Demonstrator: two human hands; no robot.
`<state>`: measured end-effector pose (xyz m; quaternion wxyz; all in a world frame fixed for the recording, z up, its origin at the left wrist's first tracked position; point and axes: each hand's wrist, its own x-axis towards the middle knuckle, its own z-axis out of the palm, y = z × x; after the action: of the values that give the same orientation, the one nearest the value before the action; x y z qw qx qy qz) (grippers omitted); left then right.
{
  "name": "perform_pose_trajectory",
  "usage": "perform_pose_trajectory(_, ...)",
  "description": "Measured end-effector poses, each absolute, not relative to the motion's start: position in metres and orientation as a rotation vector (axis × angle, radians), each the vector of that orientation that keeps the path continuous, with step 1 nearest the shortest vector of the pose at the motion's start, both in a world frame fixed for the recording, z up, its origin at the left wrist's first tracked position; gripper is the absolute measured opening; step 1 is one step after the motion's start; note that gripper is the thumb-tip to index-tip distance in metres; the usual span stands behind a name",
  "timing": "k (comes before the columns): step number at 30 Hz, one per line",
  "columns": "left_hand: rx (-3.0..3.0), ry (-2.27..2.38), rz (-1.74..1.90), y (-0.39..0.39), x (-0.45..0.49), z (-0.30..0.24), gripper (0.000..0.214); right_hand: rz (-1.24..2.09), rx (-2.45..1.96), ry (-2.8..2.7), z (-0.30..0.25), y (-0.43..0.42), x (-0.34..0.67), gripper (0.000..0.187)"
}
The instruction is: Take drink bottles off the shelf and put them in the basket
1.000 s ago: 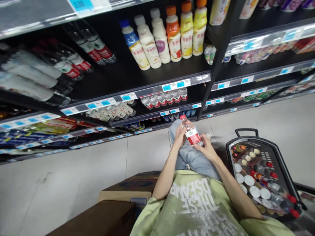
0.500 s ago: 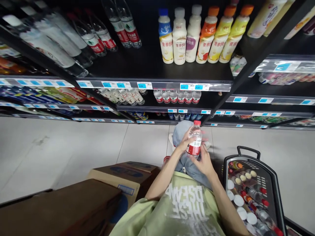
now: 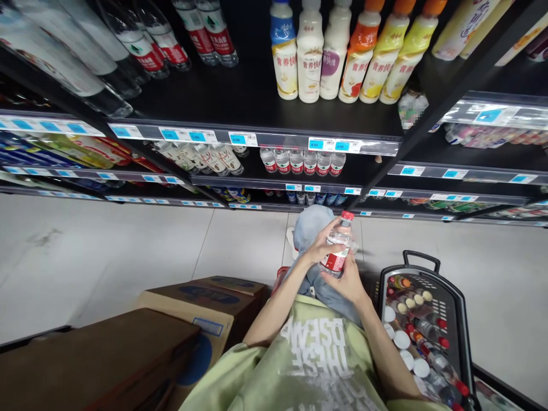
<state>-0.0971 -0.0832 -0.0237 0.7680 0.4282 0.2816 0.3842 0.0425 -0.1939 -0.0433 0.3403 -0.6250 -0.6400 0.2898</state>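
A small clear water bottle [image 3: 339, 246] with a red cap and a red label stands nearly upright over my knee. My left hand [image 3: 319, 246] wraps its fingers round the bottle's upper body. My right hand [image 3: 346, 281] cups the bottle from below at its base. Both hands hold it in front of the black store shelves [image 3: 257, 137], where rows of small water bottles [image 3: 302, 161] of the same kind stand on a lower shelf.
A black basket [image 3: 460, 308] full of bottles sits on the floor at my right. Cardboard boxes [image 3: 205, 319] lie at my left. Milk drink bottles [image 3: 338, 51] and large water bottles [image 3: 141, 48] fill the upper shelf. The floor is pale tile [image 3: 107, 257].
The bottle went from lying tilted to nearly upright and rose a little in both hands. The view swung left and up along the shelves.
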Motion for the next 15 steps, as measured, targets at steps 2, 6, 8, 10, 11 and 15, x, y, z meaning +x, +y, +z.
perform_pose_trajectory(2, 0.876, 0.619, 0.860, -0.0844, -0.0988, -0.0269, 0.111, 0.757, -1.603, -1.681, -0.0389, -0.1920, 0.0407, 0.088)
perform_pose_trajectory(6, 0.794, 0.591, 0.919, -0.0885, -0.1004, -0.0276, 0.114, 0.768, -1.577, -1.719, -0.0329, -0.1882, 0.0407, 0.093)
perform_pose_trajectory(8, 0.773, 0.588, 0.940, -0.0903, -0.1005, -0.0253, 0.113, 0.775, -1.573, -1.735, -0.0321, -0.1872, 0.0411, 0.093)
perform_pose_trajectory(10, 0.755, 0.601, 0.939, -0.0914, -0.1006, -0.0226, 0.113, 0.770, -1.574, -1.748, -0.0327, -0.1870, 0.0415, 0.092)
perform_pose_trajectory(11, 0.747, 0.608, 0.934, -0.0917, -0.1006, -0.0216, 0.114, 0.765, -1.575, -1.752, -0.0332, -0.1871, 0.0416, 0.090)
perform_pose_trajectory(15, 0.746, 0.605, 0.947, -0.0915, -0.1007, -0.0225, 0.113, 0.743, -1.564, -1.763, -0.0339, -0.1881, 0.0416, 0.084)
